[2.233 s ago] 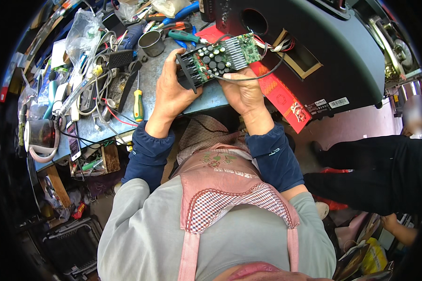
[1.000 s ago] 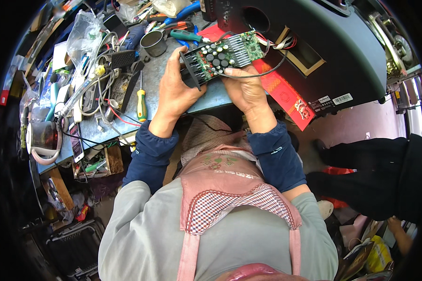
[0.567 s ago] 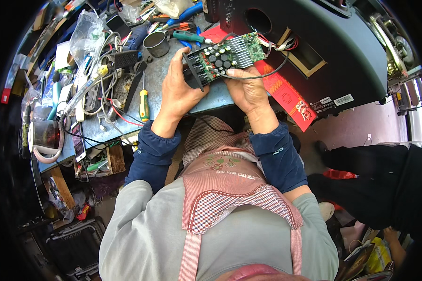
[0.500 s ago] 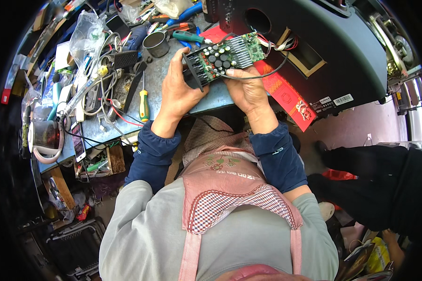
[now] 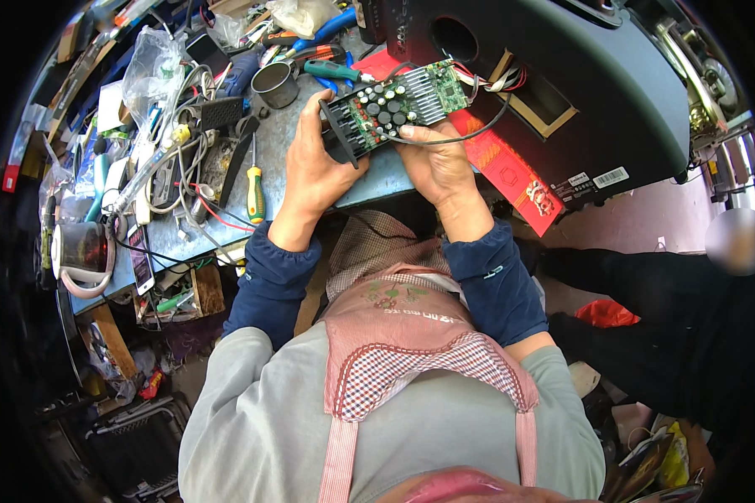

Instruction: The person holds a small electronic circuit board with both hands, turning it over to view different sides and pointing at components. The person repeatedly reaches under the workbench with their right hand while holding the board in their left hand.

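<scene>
My left hand [image 5: 317, 168] grips the black panel end of an amplifier circuit board [image 5: 384, 107]. The board carries round black capacitors, a silver finned heatsink and a green section at its far end. My right hand [image 5: 438, 168] holds its near edge, thumb on top beside the components. A black cable [image 5: 478, 132] curves over my right thumb toward a bundle of wires [image 5: 508, 80]. Those wires come out of a rectangular cutout [image 5: 547, 111] in a large black speaker cabinet [image 5: 621, 101]. Fingers under the board are hidden.
A red printed paper [image 5: 512, 178] lies partly under the cabinet. Left on the blue bench are a yellow-green screwdriver [image 5: 256, 193], a metal cup [image 5: 274, 84], a green-handled screwdriver [image 5: 331, 70], tangled cables and a phone [image 5: 141, 260]. A person in dark clothes [image 5: 663, 327] is at the right.
Both hands and the board have shifted slightly left and toward me, still gripping it. The person at the right has moved further into view.
</scene>
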Available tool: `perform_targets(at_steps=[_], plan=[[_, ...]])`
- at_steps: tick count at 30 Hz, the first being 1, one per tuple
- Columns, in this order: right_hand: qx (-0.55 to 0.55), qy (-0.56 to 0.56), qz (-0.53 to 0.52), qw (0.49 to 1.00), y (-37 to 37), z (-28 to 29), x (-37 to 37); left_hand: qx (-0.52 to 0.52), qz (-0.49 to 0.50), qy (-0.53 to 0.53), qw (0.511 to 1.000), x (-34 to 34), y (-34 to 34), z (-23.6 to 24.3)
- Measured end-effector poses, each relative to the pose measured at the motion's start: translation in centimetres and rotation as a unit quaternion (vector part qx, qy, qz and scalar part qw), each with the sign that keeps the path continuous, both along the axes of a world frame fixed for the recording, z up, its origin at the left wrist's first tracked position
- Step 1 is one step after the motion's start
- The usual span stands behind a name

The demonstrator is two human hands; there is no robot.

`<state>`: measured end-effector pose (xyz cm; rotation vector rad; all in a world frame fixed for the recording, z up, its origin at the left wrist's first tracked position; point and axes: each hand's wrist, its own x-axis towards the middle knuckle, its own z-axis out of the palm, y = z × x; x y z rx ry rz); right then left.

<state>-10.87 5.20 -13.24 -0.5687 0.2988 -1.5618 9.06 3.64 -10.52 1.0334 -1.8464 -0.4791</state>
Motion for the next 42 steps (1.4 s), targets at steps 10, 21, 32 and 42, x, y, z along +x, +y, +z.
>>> perform_targets(at_steps=[10, 21, 32, 42], plan=[[-0.004, 0.000, 0.006, 1.000, -0.2, 0.1, 0.0, -0.270, 0.022, -0.085, 0.959, -0.1, 0.5, 1.1], [-0.003, 0.002, 0.009, 1.000, -0.2, 0.3, 0.0, -0.246, 0.034, -0.226, 0.942, -0.2, 1.8, 3.3], [0.001, -0.003, 0.011, 1.000, -0.2, 0.2, 0.0, -0.238, 0.038, -0.234, 0.942, -0.7, 2.1, 3.6], [0.011, 0.008, 0.008, 1.000, -0.1, 0.3, -0.1, -0.243, 0.057, -0.301, 0.920, -2.3, 3.8, 6.4]])
